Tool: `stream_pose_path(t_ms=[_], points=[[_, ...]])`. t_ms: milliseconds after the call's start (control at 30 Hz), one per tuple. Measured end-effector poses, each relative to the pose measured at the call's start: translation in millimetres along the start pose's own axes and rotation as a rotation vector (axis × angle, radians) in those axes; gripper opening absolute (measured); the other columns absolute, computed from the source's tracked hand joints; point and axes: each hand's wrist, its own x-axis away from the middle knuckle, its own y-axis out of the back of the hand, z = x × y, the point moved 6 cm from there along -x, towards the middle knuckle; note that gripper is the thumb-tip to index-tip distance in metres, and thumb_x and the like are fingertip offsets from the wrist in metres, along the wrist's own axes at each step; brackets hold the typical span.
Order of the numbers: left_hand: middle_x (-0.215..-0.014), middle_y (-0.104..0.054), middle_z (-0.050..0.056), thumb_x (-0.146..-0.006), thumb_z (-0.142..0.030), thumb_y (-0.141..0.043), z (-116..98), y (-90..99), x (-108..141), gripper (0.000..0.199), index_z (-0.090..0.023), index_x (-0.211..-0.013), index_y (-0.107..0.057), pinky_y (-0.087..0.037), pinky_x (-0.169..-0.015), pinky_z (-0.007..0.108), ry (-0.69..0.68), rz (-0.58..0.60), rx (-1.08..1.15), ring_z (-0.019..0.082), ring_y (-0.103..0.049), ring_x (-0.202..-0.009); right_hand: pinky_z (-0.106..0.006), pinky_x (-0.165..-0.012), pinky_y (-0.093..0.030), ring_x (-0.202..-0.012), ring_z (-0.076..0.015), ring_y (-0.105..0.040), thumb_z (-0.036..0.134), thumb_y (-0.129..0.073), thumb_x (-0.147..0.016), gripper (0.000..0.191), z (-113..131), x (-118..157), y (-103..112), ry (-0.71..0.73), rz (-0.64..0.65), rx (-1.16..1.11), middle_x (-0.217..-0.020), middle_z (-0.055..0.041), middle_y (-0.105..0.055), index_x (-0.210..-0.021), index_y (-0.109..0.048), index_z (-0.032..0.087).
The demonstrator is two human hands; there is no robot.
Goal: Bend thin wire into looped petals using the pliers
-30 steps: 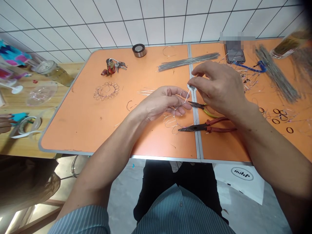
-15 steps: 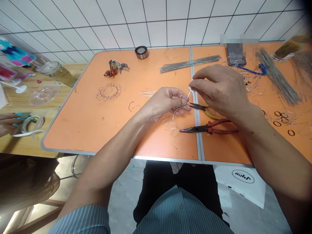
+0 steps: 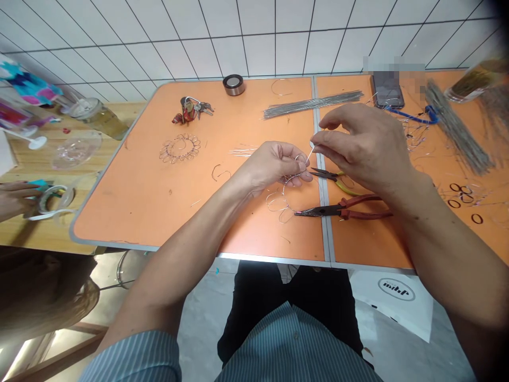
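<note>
Fingers of my left hand (image 3: 280,163) pinch a ring of thin looped wire (image 3: 284,204), whose loops hang below the hand. My right hand (image 3: 358,140) is closed on the upper end of a thin straight wire (image 3: 310,153) that slants down to the left fingertips. How that wire meets the ring is hidden by the fingers. Just below the hands lie long-nose pliers with red handles (image 3: 344,208), jaws pointing left. Smaller pliers with yellow handles (image 3: 328,174) rest behind them, partly under my right hand. A finished-looking looped wire ring (image 3: 180,148) lies flat to the left.
On the orange table (image 3: 131,207) are keys (image 3: 193,110), a tape roll (image 3: 233,85), a wire bundle (image 3: 312,104), a phone (image 3: 387,90), a thicker wire bundle (image 3: 457,127) and several small dark rings (image 3: 454,203). At far left, another person's hand (image 3: 18,200) is beside a white ribbon roll (image 3: 55,200).
The view has shifted slightly. My right hand still grips the wire, its fingers in a slightly different pose. My left hand keeps its hold on the ring.
</note>
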Motion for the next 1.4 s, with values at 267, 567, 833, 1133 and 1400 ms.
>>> stream_pose_path(t_ms=[267,567,833,1133,1400], points=[[-0.084,-0.087,0.01,-0.092,-0.011,-0.085,1.5,-2.9,-1.3,0.011,-0.014,-0.084,-0.077,-0.06,-0.069,0.026,-0.001,0.037,-0.036,0.012,-0.075,-0.065,-0.052,-0.088,-0.055,-0.124,-0.0379,-0.078,0.033,-0.057,-0.115,0.028,0.1,-2.8,-4.8,-0.007,-0.032,-0.011,-0.139,-0.009,-0.086,-0.122,-0.084,0.033],[-0.084,-0.087,0.01,-0.092,-0.009,-0.08,3.3,-2.6,-2.1,0.011,-0.015,-0.083,-0.077,-0.059,-0.068,0.025,-0.014,0.007,-0.034,0.014,-0.078,-0.068,-0.053,-0.09,-0.054,-0.119,-0.0356,-0.075,0.036,-0.059,-0.115,0.031,-2.1,-1.1,-6.1,0.031,-0.034,-0.017,-0.135,-0.0032,-0.087,-0.125,-0.087,0.043],[-0.081,-0.086,0.009,-0.089,-0.007,-0.078,-0.2,-1.5,-0.6,0.013,-0.016,-0.081,-0.075,-0.06,-0.07,0.026,-0.024,-0.073,-0.014,0.014,-0.078,-0.069,-0.047,-0.073,-0.045,-0.097,-0.0327,-0.076,0.043,-0.053,-0.118,0.041,2.1,2.4,-9.7,0.025,-0.121,0.101,-0.107,-0.0061,-0.088,-0.101,-0.088,0.034],[-0.083,-0.086,0.007,-0.09,-0.011,-0.083,-2.2,1.7,0.2,0.012,-0.016,-0.085,-0.074,-0.06,-0.071,0.025,-0.04,-0.133,0.013,0.013,-0.076,-0.068,-0.041,-0.068,-0.054,-0.069,-0.0239,-0.074,0.028,-0.074,-0.101,0.016,-3.7,2.6,-22.8,-0.281,-0.028,-0.463,-0.074,0.0001,-0.08,-0.098,-0.09,0.03],[-0.082,-0.086,0.007,-0.09,-0.011,-0.085,-1.7,3.4,-0.4,0.011,-0.015,-0.087,-0.075,-0.061,-0.071,0.025,-0.067,-0.14,0.024,0.016,-0.082,-0.075,-0.035,-0.064,-0.061,-0.066,-0.0197,-0.072,0.036,-0.098,-0.093,0.015,-9.2,2.0,-28.8,-0.479,0.135,-0.956,-0.074,-0.004,-0.079,-0.091,-0.089,0.024]])
